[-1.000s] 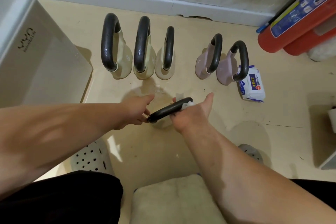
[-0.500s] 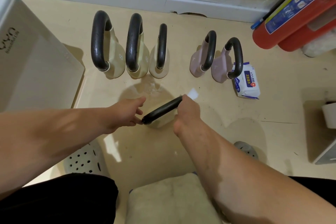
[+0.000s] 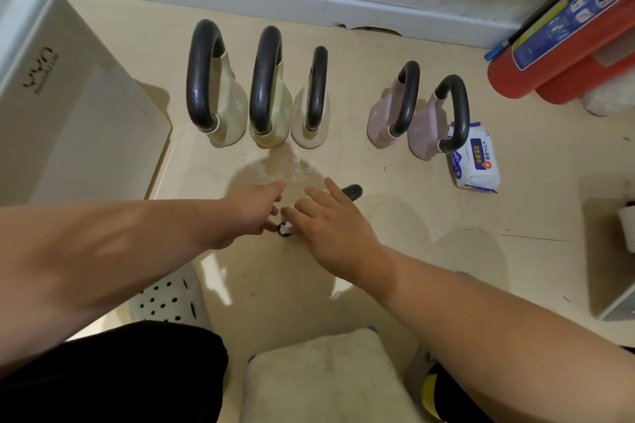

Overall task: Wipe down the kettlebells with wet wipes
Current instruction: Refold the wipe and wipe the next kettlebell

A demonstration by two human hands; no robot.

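Head camera, left to right: a white plastic storage bin (image 3: pixel 68 120) stands at the left edge. Beside it, three cream kettlebells with black loop handles (image 3: pixel 268 79) stand upright in a row by the wall. In front of them the left hand (image 3: pixel 251 213) reaches down, its fingertips curled onto the near end of the black-handled kettlebell (image 3: pixel 352 191), holding it steady on the floor just this side of a wet patch.

The change is in the other hand. Half a second ago the right hand (image 3: pixel 333 227) was at the far end of the handle, with the white wet wipe (image 3: pixel 286 227) showing beyond it. Now it has slid to the near end, so the far tip is bare and the wipe peeps out by the left fingertips. I judge one pass along the handle done. The right hand's fingers lie spread over the bar; whether any wrap beneath it I cannot tell.

The handle's long axis runs on a slant from near-left to far-right. Its bare end points towards the two mauve kettlebells with black handles (image 3: pixel 405 103) and the white-and-blue soft pack of wet wipes (image 3: pixel 476 161). A red fire extinguisher (image 3: pixel 508 79) lies by the wall at far right.
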